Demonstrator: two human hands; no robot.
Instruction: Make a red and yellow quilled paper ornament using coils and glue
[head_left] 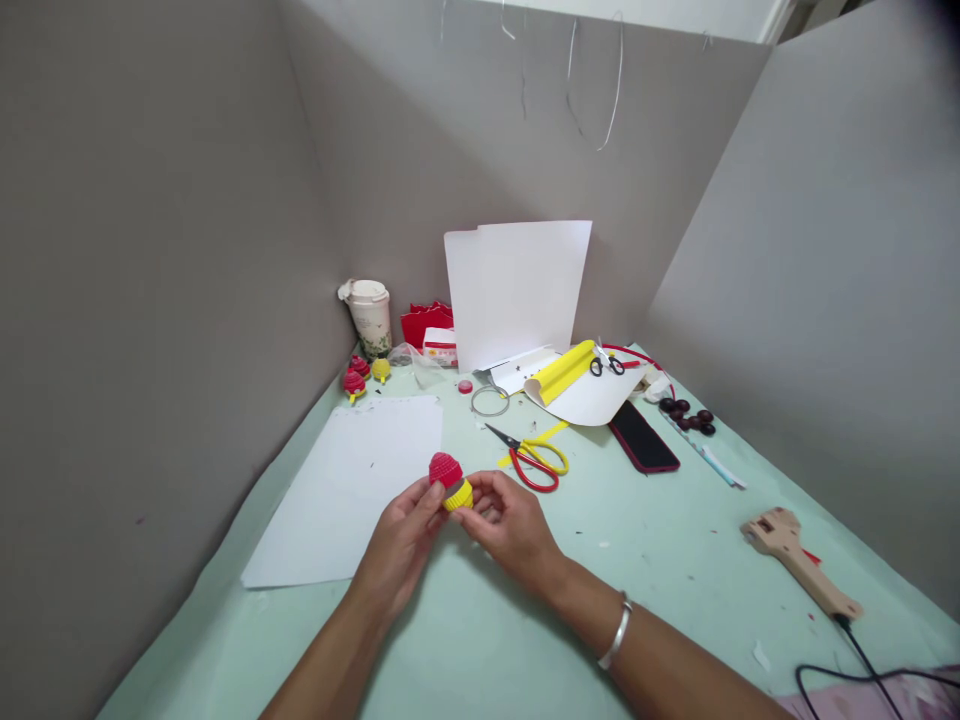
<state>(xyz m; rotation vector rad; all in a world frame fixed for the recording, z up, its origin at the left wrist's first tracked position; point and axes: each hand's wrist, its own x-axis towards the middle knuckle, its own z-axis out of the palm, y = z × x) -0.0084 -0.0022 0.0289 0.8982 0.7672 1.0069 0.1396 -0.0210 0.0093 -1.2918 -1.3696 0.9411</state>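
My left hand (401,545) and my right hand (510,525) meet above the pale green table (660,560). Together they pinch a small paper ornament (450,480), red and ribbed on top, yellow below. The left fingers hold its left side and the right fingers grip its yellow base. A silver bangle (616,632) sits on my right wrist. Just beyond the ornament lie red and yellow scissors (532,458).
A white sheet (352,480) lies at the left. Finished red and yellow ornaments (360,378), a paper cup (370,315), a propped white card (517,290), yellow paper roll (562,372), wire ring (490,401), phone (643,437), dark beads (686,415) and a glue gun (799,560) surround the hands. Grey partitions enclose the table.
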